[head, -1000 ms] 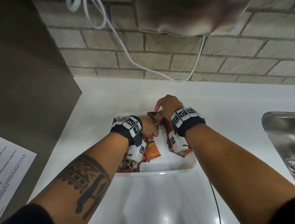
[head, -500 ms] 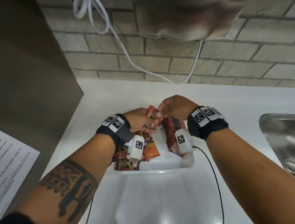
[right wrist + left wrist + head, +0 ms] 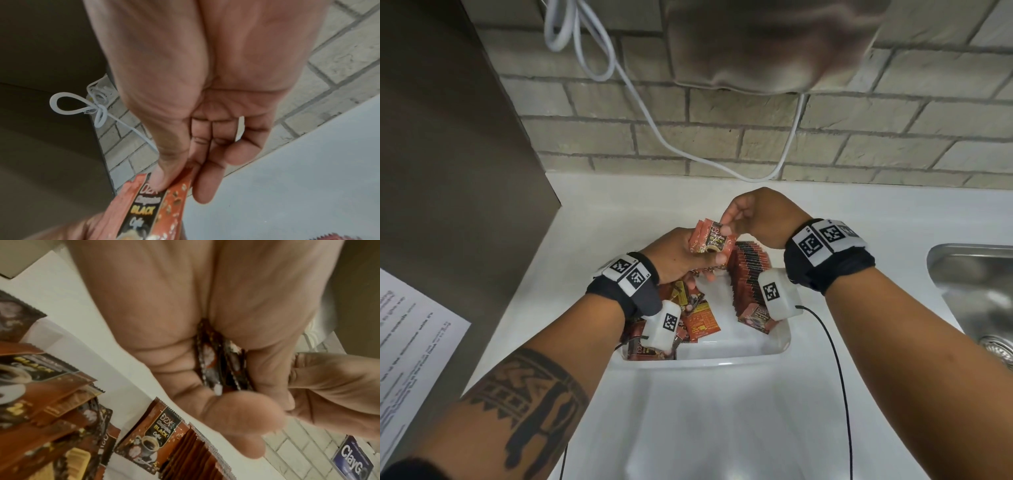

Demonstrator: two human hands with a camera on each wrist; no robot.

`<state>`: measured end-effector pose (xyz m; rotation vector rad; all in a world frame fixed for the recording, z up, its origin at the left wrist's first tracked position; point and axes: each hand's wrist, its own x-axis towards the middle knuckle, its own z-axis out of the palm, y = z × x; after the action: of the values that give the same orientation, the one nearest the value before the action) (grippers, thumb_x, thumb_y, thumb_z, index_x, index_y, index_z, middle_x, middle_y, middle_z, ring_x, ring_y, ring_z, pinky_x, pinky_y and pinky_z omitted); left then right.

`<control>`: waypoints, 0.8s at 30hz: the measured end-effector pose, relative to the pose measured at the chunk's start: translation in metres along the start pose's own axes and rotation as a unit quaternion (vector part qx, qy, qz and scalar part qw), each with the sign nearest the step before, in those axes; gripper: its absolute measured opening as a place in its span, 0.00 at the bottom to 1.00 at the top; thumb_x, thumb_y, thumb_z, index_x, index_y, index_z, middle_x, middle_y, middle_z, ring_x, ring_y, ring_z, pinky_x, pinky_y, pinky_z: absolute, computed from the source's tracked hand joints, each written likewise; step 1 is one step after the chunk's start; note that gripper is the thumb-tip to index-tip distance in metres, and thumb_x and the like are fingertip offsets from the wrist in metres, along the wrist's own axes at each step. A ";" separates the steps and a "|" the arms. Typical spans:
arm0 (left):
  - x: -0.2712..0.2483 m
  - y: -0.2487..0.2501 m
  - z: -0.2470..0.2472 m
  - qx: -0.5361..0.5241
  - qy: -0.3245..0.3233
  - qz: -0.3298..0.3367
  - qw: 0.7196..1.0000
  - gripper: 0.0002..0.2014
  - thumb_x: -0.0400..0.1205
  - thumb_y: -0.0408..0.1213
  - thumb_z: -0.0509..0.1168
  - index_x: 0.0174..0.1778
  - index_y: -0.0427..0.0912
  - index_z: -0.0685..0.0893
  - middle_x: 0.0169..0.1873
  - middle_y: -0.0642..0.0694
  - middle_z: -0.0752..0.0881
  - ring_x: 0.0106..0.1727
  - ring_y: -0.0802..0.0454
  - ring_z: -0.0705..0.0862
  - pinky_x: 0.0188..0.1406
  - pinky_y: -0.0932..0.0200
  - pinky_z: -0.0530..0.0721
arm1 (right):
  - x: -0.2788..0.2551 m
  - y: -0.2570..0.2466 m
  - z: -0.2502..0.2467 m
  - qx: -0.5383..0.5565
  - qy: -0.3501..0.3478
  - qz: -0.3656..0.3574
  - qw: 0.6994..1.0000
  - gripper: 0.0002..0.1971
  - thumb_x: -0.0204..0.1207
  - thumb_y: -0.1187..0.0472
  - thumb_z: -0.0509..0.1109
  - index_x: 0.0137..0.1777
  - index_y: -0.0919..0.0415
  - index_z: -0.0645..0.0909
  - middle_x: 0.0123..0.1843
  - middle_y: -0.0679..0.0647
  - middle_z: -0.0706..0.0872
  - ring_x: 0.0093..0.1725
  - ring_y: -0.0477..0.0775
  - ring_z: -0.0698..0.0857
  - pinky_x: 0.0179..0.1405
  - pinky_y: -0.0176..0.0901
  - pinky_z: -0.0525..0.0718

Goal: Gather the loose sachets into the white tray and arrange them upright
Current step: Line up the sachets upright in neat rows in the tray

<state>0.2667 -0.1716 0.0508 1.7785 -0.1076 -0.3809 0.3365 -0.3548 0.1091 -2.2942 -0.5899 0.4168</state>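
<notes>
Above the white tray (image 3: 722, 354) my left hand (image 3: 681, 255) grips a small stack of red-brown coffee sachets (image 3: 710, 241) by their lower ends (image 3: 222, 368). My right hand (image 3: 750, 216) pinches the top edge of the front sachet (image 3: 148, 204) between thumb and forefinger. A row of sachets (image 3: 748, 277) stands upright along the tray's right side (image 3: 185, 456). Loose sachets (image 3: 697, 317) lie flat in a heap on the tray's left side (image 3: 41, 395), partly hidden under my left wrist.
The tray sits on a white counter (image 3: 859, 219) against a brick wall (image 3: 722, 137) with a hanging white cable (image 3: 654, 113). A steel sink (image 3: 976, 294) lies to the right. A dark panel (image 3: 448, 171) and a printed sheet (image 3: 410, 342) are on the left.
Both hands have risen out of the tray with a few sachets. The left hand now holds them as a stack above the tray and the right hand has come to pinch their top.
</notes>
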 end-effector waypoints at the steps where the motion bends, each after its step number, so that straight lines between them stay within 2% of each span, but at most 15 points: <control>1: 0.000 -0.001 0.000 0.002 0.000 0.001 1.000 0.10 0.81 0.39 0.75 0.55 0.43 0.85 0.40 0.44 0.91 0.45 0.41 0.92 0.22 0.60 0.82 | 0.000 -0.001 -0.001 -0.003 0.000 0.000 1.000 0.03 0.72 0.59 0.81 0.42 0.53 0.90 0.38 0.47 0.90 0.39 0.43 0.85 0.47 0.36 0.80; 3: 0.000 -0.004 -0.001 0.010 0.001 0.002 1.000 0.11 0.80 0.38 0.76 0.54 0.38 0.85 0.41 0.39 0.91 0.45 0.41 0.92 0.23 0.59 0.83 | -0.001 -0.003 -0.002 -0.019 0.001 0.001 1.000 0.04 0.72 0.58 0.82 0.44 0.54 0.91 0.38 0.45 0.89 0.40 0.43 0.85 0.47 0.37 0.81; 6: 0.001 -0.007 -0.002 0.042 0.026 0.010 0.999 0.10 0.79 0.40 0.76 0.51 0.40 0.87 0.39 0.41 0.92 0.39 0.43 0.92 0.26 0.58 0.83 | -0.001 -0.006 -0.002 -0.043 -0.001 0.004 0.999 0.03 0.73 0.57 0.81 0.44 0.52 0.90 0.37 0.43 0.89 0.39 0.39 0.84 0.41 0.33 0.77; 9: 0.004 -0.009 -0.004 0.087 0.046 -0.011 0.995 0.13 0.78 0.46 0.77 0.51 0.42 0.88 0.37 0.42 0.92 0.38 0.41 0.91 0.29 0.58 0.83 | 0.001 -0.010 -0.001 -0.065 0.009 0.003 0.998 0.03 0.74 0.58 0.80 0.42 0.50 0.89 0.37 0.42 0.87 0.38 0.37 0.82 0.38 0.30 0.74; 12: -0.002 -0.004 -0.011 0.192 0.018 -0.101 0.976 0.18 0.81 0.54 0.71 0.51 0.41 0.88 0.33 0.46 0.91 0.31 0.50 0.87 0.28 0.60 0.83 | 0.005 -0.010 -0.004 -0.070 0.045 0.018 0.996 0.02 0.74 0.59 0.79 0.43 0.52 0.89 0.36 0.42 0.86 0.36 0.36 0.81 0.35 0.28 0.72; 14: -0.008 0.001 -0.014 0.284 -0.020 -0.191 0.939 0.23 0.82 0.58 0.67 0.48 0.37 0.88 0.26 0.49 0.88 0.21 0.54 0.81 0.22 0.64 0.80 | 0.008 -0.008 -0.003 -0.084 0.051 0.031 0.995 0.02 0.73 0.60 0.80 0.44 0.54 0.90 0.37 0.44 0.87 0.37 0.36 0.81 0.34 0.27 0.72; 16: -0.009 0.004 -0.010 0.327 -0.065 -0.235 0.913 0.24 0.83 0.58 0.67 0.42 0.37 0.86 0.21 0.52 0.85 0.17 0.57 0.79 0.17 0.68 0.75 | 0.011 -0.006 0.002 -0.113 0.040 0.038 0.992 0.02 0.73 0.61 0.80 0.44 0.56 0.92 0.40 0.46 0.89 0.40 0.40 0.84 0.39 0.29 0.77; 17: -0.008 0.006 -0.007 0.334 -0.085 -0.242 0.907 0.24 0.83 0.58 0.67 0.42 0.36 0.87 0.22 0.52 0.86 0.19 0.57 0.80 0.17 0.69 0.74 | 0.013 -0.005 0.006 -0.129 0.032 0.043 0.990 0.02 0.73 0.62 0.79 0.45 0.56 0.92 0.40 0.46 0.89 0.44 0.43 0.85 0.43 0.33 0.79; 20: -0.001 0.008 0.007 0.315 -0.123 -0.250 0.907 0.20 0.84 0.54 0.68 0.51 0.37 0.86 0.34 0.47 0.89 0.24 0.56 0.82 0.15 0.69 0.73 | 0.024 -0.001 0.023 -0.178 0.009 0.077 0.981 0.05 0.73 0.63 0.77 0.40 0.52 0.92 0.36 0.40 0.85 0.48 0.45 0.85 0.45 0.38 0.79; 21: 0.002 0.007 0.011 0.302 -0.126 -0.252 0.911 0.19 0.84 0.52 0.68 0.59 0.39 0.84 0.35 0.46 0.88 0.23 0.56 0.81 0.14 0.69 0.73 | 0.028 0.000 0.028 -0.193 0.002 0.090 0.977 0.08 0.72 0.63 0.76 0.36 0.49 0.90 0.35 0.38 0.84 0.48 0.46 0.85 0.45 0.39 0.81; 23: 0.008 0.008 0.020 0.277 -0.123 -0.257 0.918 0.30 0.86 0.47 0.68 0.82 0.44 0.67 0.33 0.46 0.87 0.20 0.57 0.80 0.14 0.69 0.74 | 0.035 0.004 0.040 -0.228 -0.007 0.104 0.968 0.11 0.72 0.63 0.75 0.33 0.46 0.88 0.36 0.39 0.84 0.48 0.47 0.85 0.46 0.40 0.83; 24: 0.011 0.007 0.022 0.270 -0.122 -0.259 0.919 0.34 0.86 0.45 0.68 0.86 0.46 0.60 0.32 0.45 0.86 0.19 0.58 0.80 0.14 0.69 0.75 | 0.038 0.005 0.045 -0.245 -0.010 0.109 0.963 0.09 0.72 0.61 0.74 0.35 0.46 0.89 0.40 0.40 0.86 0.50 0.48 0.86 0.48 0.42 0.85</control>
<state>0.2710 -0.1970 0.0508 2.2916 0.0995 -1.0387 0.3499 -0.3123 0.0699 -2.8493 -0.4897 0.4346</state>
